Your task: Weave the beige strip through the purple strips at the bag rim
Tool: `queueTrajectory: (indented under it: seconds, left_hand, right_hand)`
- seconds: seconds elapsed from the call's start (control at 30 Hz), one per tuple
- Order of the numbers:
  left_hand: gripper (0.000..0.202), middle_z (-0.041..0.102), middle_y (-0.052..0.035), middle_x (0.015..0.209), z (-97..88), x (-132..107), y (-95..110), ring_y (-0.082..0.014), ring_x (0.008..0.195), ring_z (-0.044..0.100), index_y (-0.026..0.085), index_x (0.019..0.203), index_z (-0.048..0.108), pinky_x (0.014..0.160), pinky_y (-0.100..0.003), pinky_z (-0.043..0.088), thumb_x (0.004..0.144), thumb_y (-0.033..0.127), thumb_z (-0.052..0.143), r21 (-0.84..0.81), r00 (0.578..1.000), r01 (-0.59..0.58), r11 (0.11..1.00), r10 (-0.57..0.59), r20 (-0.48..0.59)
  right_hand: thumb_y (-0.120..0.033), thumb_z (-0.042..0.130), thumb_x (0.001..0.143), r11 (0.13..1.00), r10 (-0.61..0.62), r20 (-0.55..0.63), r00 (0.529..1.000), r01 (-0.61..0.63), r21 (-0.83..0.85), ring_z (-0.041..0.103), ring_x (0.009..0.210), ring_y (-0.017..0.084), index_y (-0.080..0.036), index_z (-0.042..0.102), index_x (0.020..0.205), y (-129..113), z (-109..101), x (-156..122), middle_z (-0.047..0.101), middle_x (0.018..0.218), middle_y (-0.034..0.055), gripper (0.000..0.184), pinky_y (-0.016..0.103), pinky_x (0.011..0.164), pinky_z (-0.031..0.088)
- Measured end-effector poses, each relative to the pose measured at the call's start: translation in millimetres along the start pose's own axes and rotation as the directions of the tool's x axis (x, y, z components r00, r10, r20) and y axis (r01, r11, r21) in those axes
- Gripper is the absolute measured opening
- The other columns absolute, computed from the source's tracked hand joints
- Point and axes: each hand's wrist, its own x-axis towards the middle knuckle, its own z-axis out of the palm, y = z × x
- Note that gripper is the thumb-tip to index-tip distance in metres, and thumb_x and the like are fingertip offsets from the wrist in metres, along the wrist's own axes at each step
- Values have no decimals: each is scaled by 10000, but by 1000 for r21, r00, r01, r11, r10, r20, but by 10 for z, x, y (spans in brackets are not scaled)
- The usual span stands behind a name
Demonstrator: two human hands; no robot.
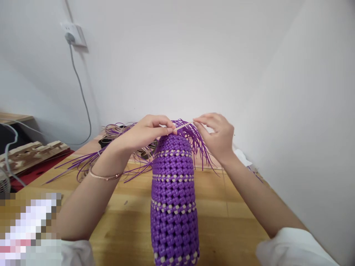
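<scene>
And there it was, the purple woven piece [174,192], stretching away from the person over the wooden table [130,214], four pale-dotted bands crossing it! At its far end, the left hand [145,130] had thumb and forefinger pinched narrow on a pale strip [185,126], close against the weave. Just beyond the piece's right edge, the right hand [217,135] gripped the strip too, fingertips together, and the strip ran straight between them! Behind the piece's far end sprayed loose purple strands [198,142]; to its left, a tangled bundle [85,159] of purple and pale strands spread out. Farther left of the piece lay notched wooden pieces [33,157], and high to its upper left, a grey plug [69,38] sat in a wall socket [78,35].
</scene>
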Motion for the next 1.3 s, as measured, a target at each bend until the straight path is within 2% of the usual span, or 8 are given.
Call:
queueTrajectory:
  seconds: [0.1, 0.23, 0.37, 0.53, 0.63, 1.0, 1.1, 1.3]
  left_hand:
    - [169, 639, -51, 827, -45, -22, -5, -146, 767, 571, 142, 777, 658, 708, -290, 452, 744, 272, 555, -9, 999, -5, 1000, 5, 36]
    - [161, 649, -52, 849, -59, -73, 14, -144, 767, 581, 162, 803, 674, 700, -285, 465, 743, 277, 580, -18, 993, -88, 996, 89, 74]
    - [194, 663, -49, 885, -17, -154, 48, -144, 789, 590, 179, 886, 669, 708, -279, 471, 756, 296, 584, 47, 989, -138, 989, 135, 52]
    - [199, 658, -35, 879, 83, -292, 111, -145, 825, 585, 192, 890, 646, 747, -276, 457, 768, 336, 582, 226, 971, -209, 951, 229, -64]
    - [160, 646, -33, 836, 158, -383, 149, -151, 832, 571, 186, 841, 619, 776, -297, 440, 797, 325, 553, 349, 940, -274, 896, 326, -98]
    - [73, 612, -38, 855, 330, -533, 38, -199, 904, 522, 220, 845, 564, 813, -397, 395, 828, 229, 493, 639, 779, -384, 667, 605, -164]
    - [88, 602, -36, 854, 364, -550, 14, -197, 895, 517, 243, 853, 554, 818, -409, 391, 839, 219, 470, 613, 764, -372, 697, 606, -224]
    - [68, 584, -30, 848, 463, -539, 60, -182, 856, 520, 226, 801, 547, 809, -394, 406, 833, 218, 488, 517, 721, -253, 818, 516, -463]
  right_hand:
    - [-286, 646, 714, 886, 386, 280, 879, -437, 152, 529, 582, 112, -145, 697, 749, 35, -170, 56, 624, 683, 41, 154, 255, 533, 422]
    - [-321, 657, 700, 678, 374, 699, 610, -694, 243, 428, 443, 59, -112, 688, 755, -121, -327, 120, 562, 541, 12, 218, 203, 422, 350]
    - [-297, 621, 733, 650, 242, 806, 540, -707, 278, 455, 410, 54, -107, 676, 743, -433, -354, 132, 540, 492, -4, 197, 184, 409, 376]
    - [-209, 570, 750, 698, 194, 788, 585, -646, 308, 494, 432, 59, -117, 659, 712, -670, -385, 101, 535, 498, -16, 133, 164, 406, 391]
    - [-177, 540, 764, 718, 144, 823, 550, -630, 295, 521, 458, 60, -124, 643, 702, -712, -445, 113, 567, 545, -11, 131, 161, 427, 412]
    - [-146, 462, 835, 683, -124, 990, 70, -717, 136, 292, 262, 13, -123, 533, 696, -623, -299, 445, 482, 392, -50, 158, 137, 278, 205]
    - [-127, 494, 813, 544, -161, 981, 108, -820, 179, 249, 265, 7, -126, 514, 750, -558, -176, 405, 423, 373, -86, 66, 125, 268, 158]
    - [-286, 647, 745, 289, 10, 850, 526, -816, 501, 306, 315, 4, -148, 507, 808, -537, -172, 85, 444, 460, -91, 208, 114, 285, 225]
